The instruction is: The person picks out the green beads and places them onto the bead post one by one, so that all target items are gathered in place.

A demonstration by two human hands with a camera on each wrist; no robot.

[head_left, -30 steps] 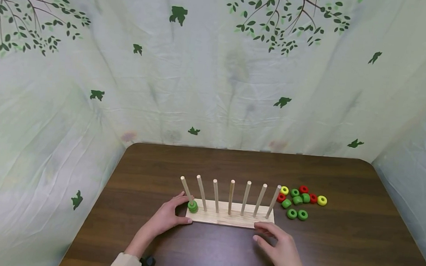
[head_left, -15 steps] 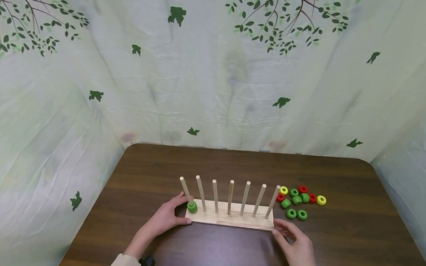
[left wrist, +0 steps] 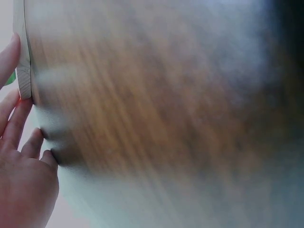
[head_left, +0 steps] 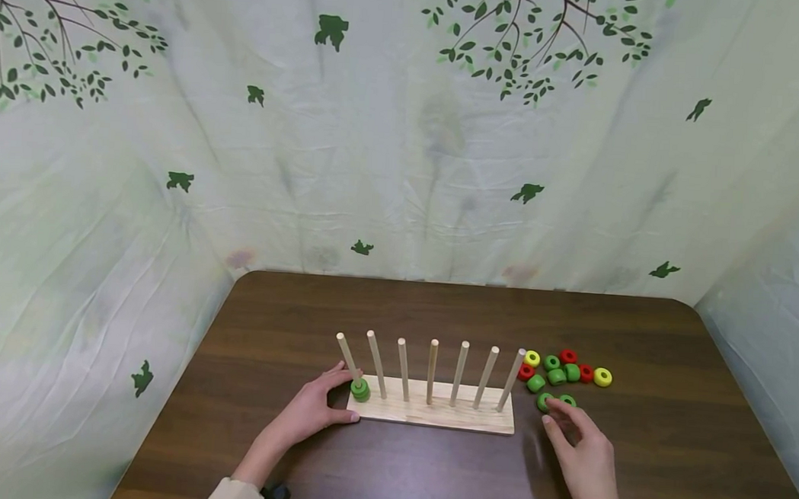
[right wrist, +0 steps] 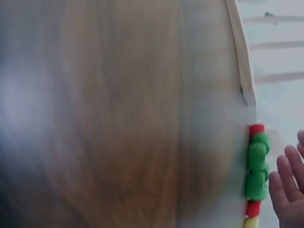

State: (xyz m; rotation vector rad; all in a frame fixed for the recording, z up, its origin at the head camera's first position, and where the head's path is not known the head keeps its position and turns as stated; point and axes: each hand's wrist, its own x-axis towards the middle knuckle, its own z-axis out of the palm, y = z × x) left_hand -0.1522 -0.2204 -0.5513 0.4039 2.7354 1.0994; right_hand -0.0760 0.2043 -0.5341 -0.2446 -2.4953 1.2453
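Note:
A pale wooden board [head_left: 454, 416] with a row of several upright pegs lies on the table. Green rings [head_left: 360, 391] sit at the foot of its leftmost peg. My left hand [head_left: 313, 407] holds the board's left end, thumb at the front edge and fingers around the far side. Right of the board, my right hand [head_left: 588, 453] hovers at the two nearest green beads, partly covering them. Its fingers are loosely bent, and nothing shows between them. In the right wrist view, that hand [right wrist: 289, 183] appears beside the green beads [right wrist: 256, 156], fingers extended.
Behind the right hand lie loose green beads [head_left: 556, 376], red beads [head_left: 586, 373] and yellow beads [head_left: 602, 377], close to the board's right end. The brown table [head_left: 396, 310] ends at a cloth backdrop [head_left: 411, 166] printed with leaves.
My right hand has moved rightward from the board's front edge, past its right corner, to the near green beads. My left hand stays on the board's left end.

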